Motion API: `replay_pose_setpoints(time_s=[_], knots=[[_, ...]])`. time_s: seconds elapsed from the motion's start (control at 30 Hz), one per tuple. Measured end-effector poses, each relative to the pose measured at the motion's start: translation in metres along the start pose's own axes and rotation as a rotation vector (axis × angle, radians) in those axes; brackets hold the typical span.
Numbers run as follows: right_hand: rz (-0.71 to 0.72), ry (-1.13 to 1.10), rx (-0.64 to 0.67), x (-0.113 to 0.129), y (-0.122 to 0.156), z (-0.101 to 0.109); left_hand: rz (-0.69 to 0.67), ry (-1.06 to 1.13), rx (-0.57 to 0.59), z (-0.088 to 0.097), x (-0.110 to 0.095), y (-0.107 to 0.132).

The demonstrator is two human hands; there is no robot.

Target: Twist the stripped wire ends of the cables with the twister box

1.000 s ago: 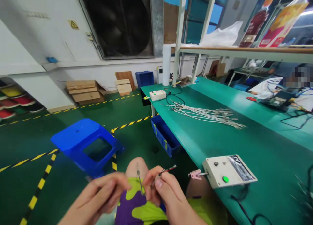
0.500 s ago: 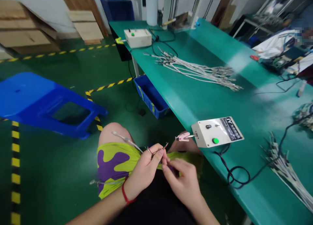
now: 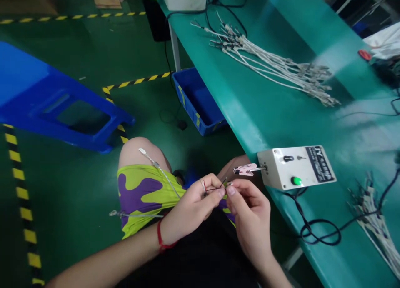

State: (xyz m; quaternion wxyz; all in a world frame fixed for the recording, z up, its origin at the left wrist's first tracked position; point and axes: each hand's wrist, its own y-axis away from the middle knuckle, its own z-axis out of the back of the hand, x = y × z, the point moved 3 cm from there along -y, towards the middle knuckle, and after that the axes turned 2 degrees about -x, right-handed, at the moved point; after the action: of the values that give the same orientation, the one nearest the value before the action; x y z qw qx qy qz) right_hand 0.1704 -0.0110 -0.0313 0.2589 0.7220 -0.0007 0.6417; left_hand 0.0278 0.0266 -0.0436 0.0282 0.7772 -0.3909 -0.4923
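Note:
My left hand (image 3: pixel 195 204) and my right hand (image 3: pixel 248 213) meet over my lap, both pinching the thin red and black wire ends (image 3: pixel 215 187) of a small cable. The cable's grey lead with a metal tip (image 3: pixel 154 163) trails across my left knee and the green and purple shorts. Just right of my hands, a white test box (image 3: pixel 295 168) with a green button sits at the edge of the green table (image 3: pixel 259 113), and a small pink clip (image 3: pixel 245 169) sticks out of its left side.
A bundle of white cables (image 3: pixel 275 65) lies farther back on the table, more cables (image 3: pixel 375 225) at the right edge. A black cord (image 3: pixel 318 231) loops from the box. A blue bin (image 3: pixel 196 100) stands under the table and a blue stool (image 3: pixel 59 104) lies on the floor at left.
My view has tipped down toward my lap. My hands have shifted from a loose hold to pinching the wire ends together closer to the pink clip.

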Motion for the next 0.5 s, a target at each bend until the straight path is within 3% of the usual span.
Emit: replay_pose_setpoints(time_s=[0.3, 0.5], knots=[[0.006, -0.068, -0.003, -0.006, -0.009, 0.0, 0.009, 0.232, -0.015, 0.004, -0.005, -0.009], [0.06, -0.059, 0.003, -0.008, -0.011, 0.001, 0.045, 0.22, -0.052, 0.003, -0.007, -0.016]])
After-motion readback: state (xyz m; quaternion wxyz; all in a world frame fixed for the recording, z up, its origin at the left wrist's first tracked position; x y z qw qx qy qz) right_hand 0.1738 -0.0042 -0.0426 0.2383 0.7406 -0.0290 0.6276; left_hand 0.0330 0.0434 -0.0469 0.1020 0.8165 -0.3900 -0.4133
